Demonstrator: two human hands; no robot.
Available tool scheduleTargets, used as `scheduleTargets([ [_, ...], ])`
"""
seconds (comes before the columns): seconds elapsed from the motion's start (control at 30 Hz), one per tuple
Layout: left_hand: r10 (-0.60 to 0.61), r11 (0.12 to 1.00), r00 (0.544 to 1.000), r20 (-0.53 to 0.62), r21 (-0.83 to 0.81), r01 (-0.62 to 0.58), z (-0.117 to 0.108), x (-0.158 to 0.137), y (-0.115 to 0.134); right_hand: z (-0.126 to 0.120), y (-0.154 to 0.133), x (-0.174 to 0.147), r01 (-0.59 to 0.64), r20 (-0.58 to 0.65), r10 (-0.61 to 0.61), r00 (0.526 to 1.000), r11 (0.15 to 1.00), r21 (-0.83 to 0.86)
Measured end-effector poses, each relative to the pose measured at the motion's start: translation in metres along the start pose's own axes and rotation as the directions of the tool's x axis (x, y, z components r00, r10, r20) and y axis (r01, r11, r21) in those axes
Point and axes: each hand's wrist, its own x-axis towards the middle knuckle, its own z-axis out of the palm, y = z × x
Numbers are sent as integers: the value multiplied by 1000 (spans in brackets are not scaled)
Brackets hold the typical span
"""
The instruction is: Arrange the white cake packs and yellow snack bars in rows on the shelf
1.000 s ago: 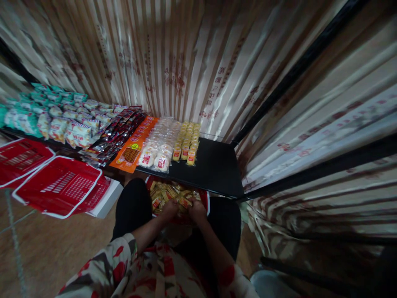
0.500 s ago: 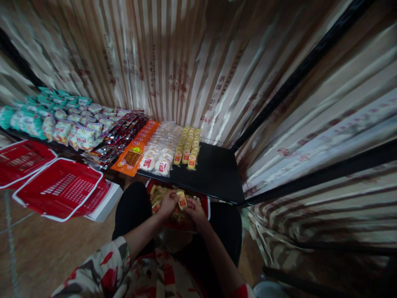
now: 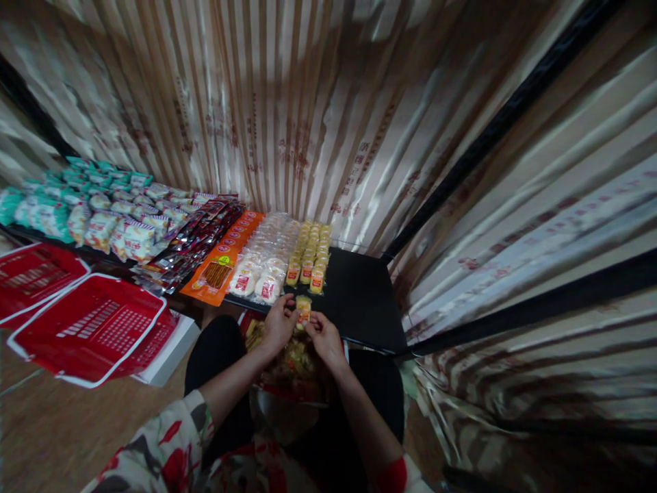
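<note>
Yellow packet (image 3: 304, 305) between both hands (image 3: 280, 324)

We hold both bare forearms (image 3: 230, 383) forward from white cloth sleeves (image 3: 172, 438) printed red and grey, our bare left hand (image 3: 280, 324) and bare right hand (image 3: 327, 340) angled inward, fingers (image 3: 319, 320) bent in facing pinches.

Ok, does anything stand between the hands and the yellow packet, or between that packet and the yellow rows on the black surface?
Nothing visible does. The left hand and right hand both hold the yellow packet directly, and between it and the yellow rows only a strip of the black surface shows.
</note>
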Motion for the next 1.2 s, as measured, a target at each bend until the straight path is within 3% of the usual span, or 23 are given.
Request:
scheduleTargets([
  [0.13,100,995,993,-65,24,-98,5,4,2,5,-5,22,16,-111,-28,993,994,-112],
  [0.3,214,972,977,-12,101,-212,16,7,-4,11,-14,42,-20,-247,-65,967,944,-328],
  [0.53,273,959,962,-5,78,-272,26,23,-20,18,-12,52,-51,-272,-120,955,836,-546],
  [0.7,292,950,956,9,110,-291,25,29,-28,22,-10,58,-3,-240,-156,958,833,-553],
  [1.03,257,958,966,24,127,-258,35,35,-26,21,6,62,132,-265,-253,930,906,-402],
  [1.2,240,961,971,8,138,-238,39,37,-28,24,7,58,149,-355,-333,874,877,-456],
])
